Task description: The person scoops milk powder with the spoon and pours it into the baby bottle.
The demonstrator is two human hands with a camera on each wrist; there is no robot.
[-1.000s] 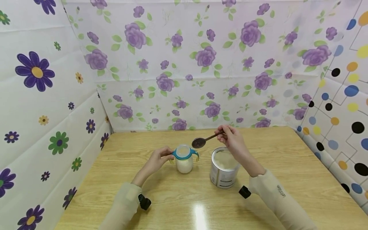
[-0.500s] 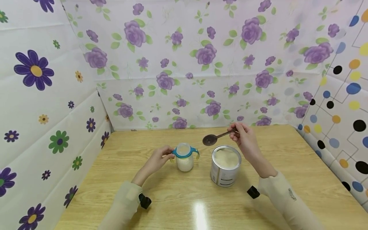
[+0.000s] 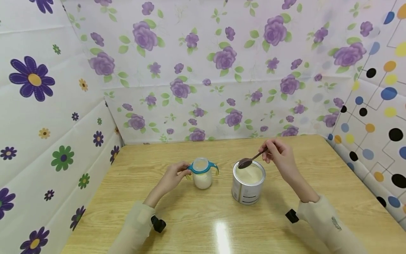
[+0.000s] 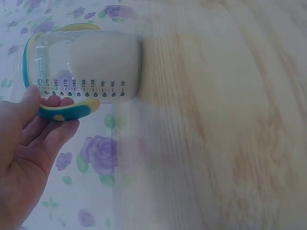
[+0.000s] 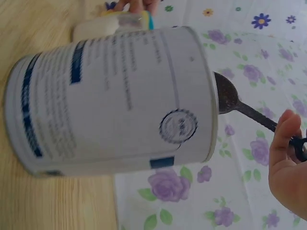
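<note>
A clear baby bottle [image 3: 202, 178] with a blue collar and two curved handles stands upright on the table, largely filled with pale powder. My left hand [image 3: 173, 177] holds its left handle; in the left wrist view the fingers wrap the handle [image 4: 69, 111] beside the printed scale. To the right is an open tin [image 3: 248, 188] of pale powder. My right hand [image 3: 279, 155] pinches a dark brown spoon [image 3: 245, 162] by its handle, the bowl over the tin's far rim. From the right wrist view, the spoon's bowl [image 5: 226, 93] is partly hidden behind the tin's rim.
The wooden table [image 3: 177, 218] meets a flowered cloth backdrop [image 3: 203, 88] at its far edge. More patterned cloth stands at left and right. Both wrists carry small black cameras, such as the right one [image 3: 292, 216].
The right hand has moved right, carrying the spoon from near the bottle to over the tin and lowering its bowl. The left hand stays on the bottle's handle.
</note>
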